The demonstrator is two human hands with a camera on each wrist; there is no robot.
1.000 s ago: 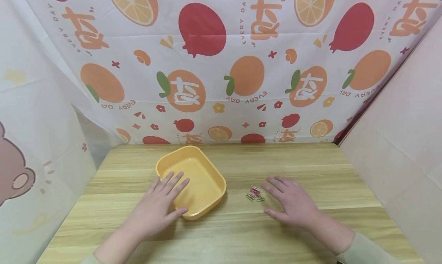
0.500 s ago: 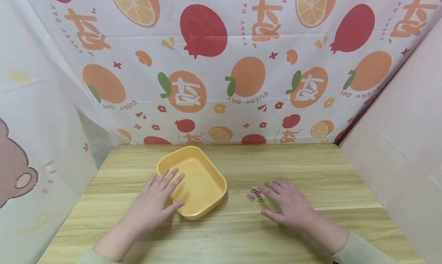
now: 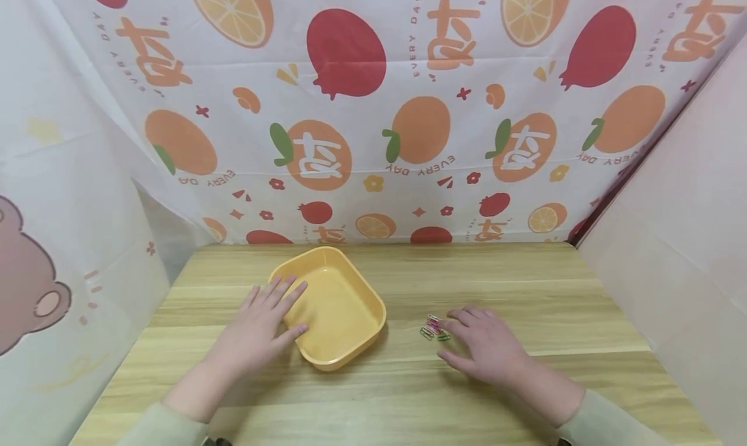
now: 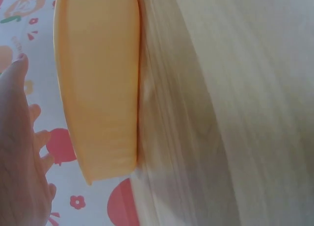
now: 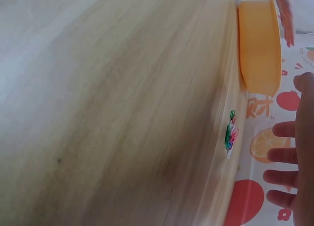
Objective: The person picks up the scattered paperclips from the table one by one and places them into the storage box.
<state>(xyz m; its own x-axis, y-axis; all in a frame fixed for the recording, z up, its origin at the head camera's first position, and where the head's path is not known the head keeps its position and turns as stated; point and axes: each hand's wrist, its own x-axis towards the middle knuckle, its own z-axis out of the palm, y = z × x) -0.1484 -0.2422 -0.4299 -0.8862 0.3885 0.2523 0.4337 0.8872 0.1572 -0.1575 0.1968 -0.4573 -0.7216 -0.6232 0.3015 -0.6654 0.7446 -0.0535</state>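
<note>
A yellow square tray stands on the wooden table, turned cornerwise, with nothing visible in it. Above its left rim hovers my left hand, fingers spread; the left wrist view shows a gap between that hand and the tray's side. Several coloured paper clips, pink, green and pale, lie in a small heap right of the tray. Just right of them is my right hand, fingers loosely extended and holding nothing. In the right wrist view the hand is raised above the clips.
The wooden table runs back to a white curtain printed with fruit. Pale cloth walls close off both sides. Bare tabletop shows in front of the tray and to the right of the right hand.
My left hand has drawn back slightly to the left over the tray's rim. My right hand has edged left, closer to the paper clips. The tray and clips stay in place.
</note>
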